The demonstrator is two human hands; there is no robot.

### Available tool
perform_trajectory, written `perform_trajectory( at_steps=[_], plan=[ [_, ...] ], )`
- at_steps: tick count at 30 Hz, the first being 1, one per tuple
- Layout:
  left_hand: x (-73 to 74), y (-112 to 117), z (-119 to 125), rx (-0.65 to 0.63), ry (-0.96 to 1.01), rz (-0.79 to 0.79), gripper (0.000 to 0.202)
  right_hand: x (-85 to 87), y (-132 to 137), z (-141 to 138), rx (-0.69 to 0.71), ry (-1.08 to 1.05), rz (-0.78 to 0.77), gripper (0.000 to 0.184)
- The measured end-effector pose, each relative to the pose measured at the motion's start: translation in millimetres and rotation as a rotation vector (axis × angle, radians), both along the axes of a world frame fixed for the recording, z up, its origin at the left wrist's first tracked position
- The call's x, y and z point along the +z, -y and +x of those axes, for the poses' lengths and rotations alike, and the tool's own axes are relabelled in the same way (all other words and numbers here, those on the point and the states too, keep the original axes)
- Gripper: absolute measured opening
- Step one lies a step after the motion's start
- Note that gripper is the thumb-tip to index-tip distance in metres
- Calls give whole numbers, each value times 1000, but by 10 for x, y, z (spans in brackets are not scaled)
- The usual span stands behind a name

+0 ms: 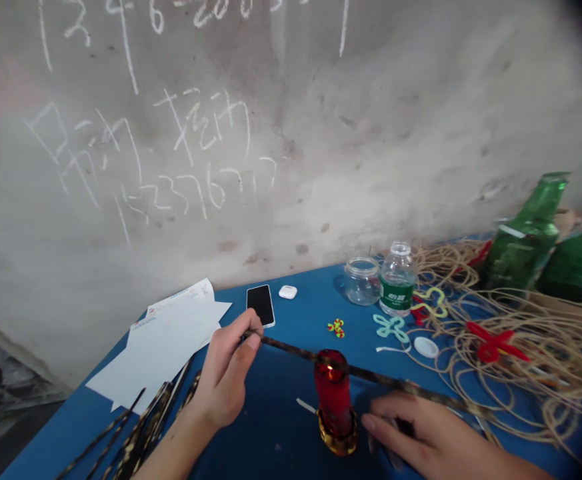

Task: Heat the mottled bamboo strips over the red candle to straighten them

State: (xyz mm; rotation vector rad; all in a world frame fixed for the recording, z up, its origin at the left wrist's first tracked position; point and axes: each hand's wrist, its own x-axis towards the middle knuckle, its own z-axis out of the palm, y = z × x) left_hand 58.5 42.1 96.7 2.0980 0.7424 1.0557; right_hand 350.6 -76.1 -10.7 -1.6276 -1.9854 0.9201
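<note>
One mottled stick (365, 372) crosses a red candle (333, 393)

Its long axis slants from upper left to lower right, passing at the candle's glowing top; whether they touch is hard to tell. The left hand (223, 373) pinches the near end between thumb and fingers. The right hand (421, 433) sits under the far part with fingers loosely curled, its grip unclear. The candle stands in a gold base (337, 437) on a blue table (281, 427). One stick is up at the candle; several more sticks (145, 420) lie together at lower left, beside white paper (165, 347). Farther off are a phone (261, 305), jar (361, 281), water bottle (397, 280), tangled twine (515, 347) and green bottles (525, 247).
</note>
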Motion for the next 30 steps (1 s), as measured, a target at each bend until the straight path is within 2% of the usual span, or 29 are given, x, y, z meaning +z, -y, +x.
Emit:
perform_trajectory(
  at_steps=[21, 30],
  plan=[
    [-20, -9, -35, 12, -13, 15, 37, 26, 10, -13, 1, -10, 5, 56],
    [-48, -31, -54, 66, -3, 7, 36, 51, -26, -46, 7, -32, 1, 55]
  ],
)
